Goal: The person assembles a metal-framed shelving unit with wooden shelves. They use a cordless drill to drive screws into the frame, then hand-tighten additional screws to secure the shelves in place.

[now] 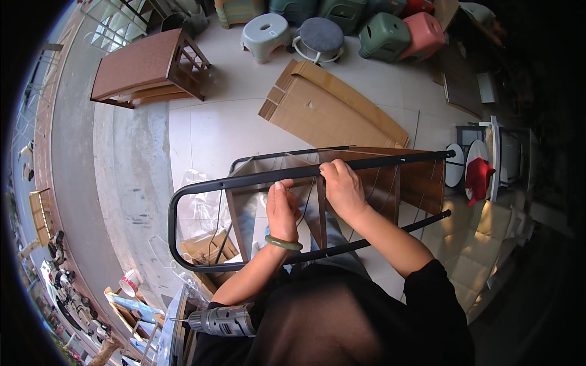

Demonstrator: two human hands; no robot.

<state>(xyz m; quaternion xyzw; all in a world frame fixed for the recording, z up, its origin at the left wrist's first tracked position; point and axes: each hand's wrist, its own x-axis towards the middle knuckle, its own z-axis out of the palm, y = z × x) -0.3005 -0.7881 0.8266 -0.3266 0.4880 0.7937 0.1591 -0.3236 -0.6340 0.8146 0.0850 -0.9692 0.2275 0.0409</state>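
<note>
A shelf rack (210, 182) with a black tube frame and brown boards lies across in front of me. My right hand (343, 188) is at the upper tube, its fingers closed in a pinch against it; whatever they hold is too small to make out. Just left of it, my left hand (282, 212) is raised beneath the same tube, fingers curled and fingertips by its lower side. Its palm is hidden, so I cannot make out what is in it. A green bangle (284, 243) circles that wrist. Below my left forearm lies a power drill (223, 321), bit pointing left.
Flattened cardboard (342, 104) lies on the floor beyond the rack. Plastic stools (265, 35) and a round grey-topped stool (320, 35) stand behind it. A brown bench (137, 68) is at far left, cushioned seating (473, 244) at right. Clear plastic wrap (194, 204) lies by the rack's left end.
</note>
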